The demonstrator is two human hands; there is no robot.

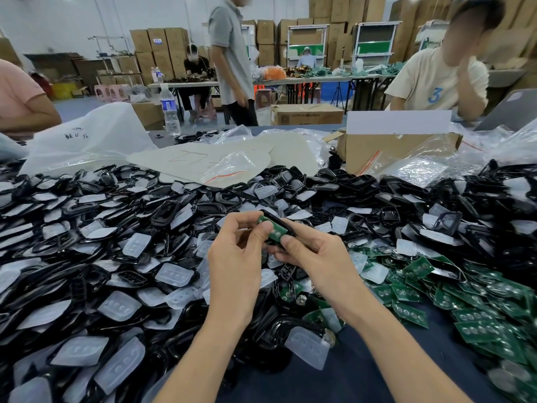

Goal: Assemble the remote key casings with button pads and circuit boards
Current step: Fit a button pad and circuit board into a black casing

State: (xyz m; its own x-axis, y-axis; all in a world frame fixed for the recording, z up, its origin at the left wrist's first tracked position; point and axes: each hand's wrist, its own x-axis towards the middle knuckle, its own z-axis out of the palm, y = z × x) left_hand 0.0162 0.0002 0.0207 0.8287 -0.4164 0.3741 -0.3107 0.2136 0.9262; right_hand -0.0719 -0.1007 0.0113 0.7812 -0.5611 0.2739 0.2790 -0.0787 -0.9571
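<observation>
Head view: at left, a heap of black casings (171, 210) and translucent button pads (174, 275) covers the table. At centre, the left hand (235, 257) curls its fingers round a black key casing (271, 215), thumb pressing the green circuit board (275, 231) lying in it. The right hand (316, 257) pinches the casing's right end. Loose circuit boards (406, 292) lie piled at right.

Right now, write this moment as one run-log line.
left hand: pinches circuit board | right hand: grips casing | step: fitting board to casing
</observation>
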